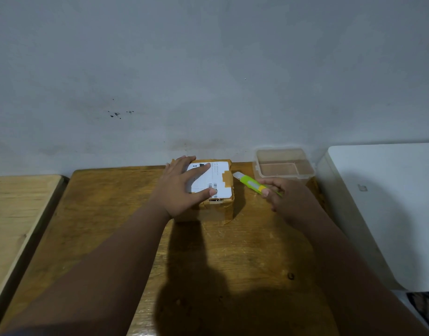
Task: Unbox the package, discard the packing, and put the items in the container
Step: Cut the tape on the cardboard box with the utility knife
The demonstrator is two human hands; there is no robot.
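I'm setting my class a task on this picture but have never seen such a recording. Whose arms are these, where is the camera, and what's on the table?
No machine here: a person wears a camera on the head, so the one picture looks forward and down at their own arms. The left hand lies flat on a taped cardboard box with a white label, on the wooden table. The right hand pinches a green cutter, tip towards the box. Behind the cutter stands a clear plastic container, open-topped. The box looks unopened.
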